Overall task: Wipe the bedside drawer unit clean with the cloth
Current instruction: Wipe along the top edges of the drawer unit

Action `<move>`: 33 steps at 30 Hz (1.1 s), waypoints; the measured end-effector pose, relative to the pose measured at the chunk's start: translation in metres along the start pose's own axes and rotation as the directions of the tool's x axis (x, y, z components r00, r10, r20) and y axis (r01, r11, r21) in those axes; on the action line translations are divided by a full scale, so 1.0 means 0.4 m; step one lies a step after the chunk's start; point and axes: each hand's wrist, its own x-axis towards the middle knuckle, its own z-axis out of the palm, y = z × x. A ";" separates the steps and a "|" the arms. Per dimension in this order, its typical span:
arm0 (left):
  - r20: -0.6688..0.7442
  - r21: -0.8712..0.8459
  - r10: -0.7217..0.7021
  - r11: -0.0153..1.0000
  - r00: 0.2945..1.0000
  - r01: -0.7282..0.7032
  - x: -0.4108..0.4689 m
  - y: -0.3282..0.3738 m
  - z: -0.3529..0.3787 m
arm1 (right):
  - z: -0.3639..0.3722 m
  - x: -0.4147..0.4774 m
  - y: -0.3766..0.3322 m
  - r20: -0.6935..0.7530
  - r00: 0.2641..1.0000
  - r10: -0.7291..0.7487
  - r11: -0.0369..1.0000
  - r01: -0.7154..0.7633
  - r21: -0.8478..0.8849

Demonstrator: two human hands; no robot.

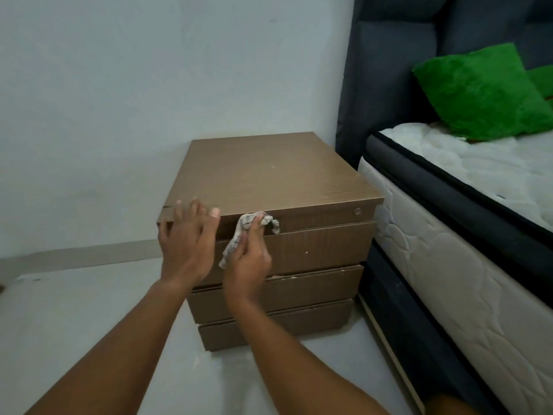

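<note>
Pale wall behind, the brown bedside drawer unit (pixel 269 181) stands beside the bed (pixel 466 205). Left hand (pixel 187 244) rests spread on its front-left corner; right hand (pixel 248 259) pinches the checked cloth (pixel 239 235) against the top drawer front.

the drawer unit (pixel 269 181) is brown all over, top and drawer fronts alike, with a fine wood-grain pattern. against its top drawer front the cloth (pixel 239 238) is pale grey-white, crossed by thin dark check lines. behind the unit the wall (pixel 149 70) is plain white; below it the floor (pixel 89 295) is light grey. right of the unit the mattress (pixel 449 265) is white with a quilted pattern and a black band, the headboard (pixel 383 85) dark grey-blue, the pillow (pixel 478 91) bright green.
</note>
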 end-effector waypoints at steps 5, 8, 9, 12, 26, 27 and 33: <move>-0.061 -0.071 -0.078 0.995 0.995 0.073 -0.020 -0.082 -0.048 | 0.037 -0.061 -0.036 0.482 0.847 -0.224 0.960 0.278 -0.043; -0.014 -0.438 -0.295 0.861 0.955 0.259 -0.023 -0.083 -0.072 | -0.002 -0.055 -0.038 0.389 0.909 -0.147 0.987 0.110 0.115; 0.024 -0.562 -0.346 0.771 0.938 0.299 -0.023 -0.095 -0.076 | -0.032 -0.053 -0.037 0.294 0.945 -0.143 0.979 0.092 0.180; 0.128 -0.781 -0.382 0.529 0.915 0.331 -0.029 -0.113 -0.085 | -0.093 -0.022 -0.026 0.019 0.970 -0.242 0.964 0.238 0.123; 0.394 -0.822 -0.337 0.287 0.855 0.492 -0.035 -0.202 -0.164 | 0.182 0.010 -0.067 0.605 0.344 -0.718 0.326 0.934 -0.145; 0.395 -0.814 -0.352 0.293 0.848 0.501 -0.044 -0.215 -0.161 | 0.173 0.019 -0.053 0.662 0.247 -0.708 0.242 0.965 -0.102; -0.116 -0.404 -0.290 0.888 0.950 0.222 -0.108 -0.195 -0.081 | 0.078 0.081 0.057 0.782 0.094 -0.617 0.162 0.987 0.010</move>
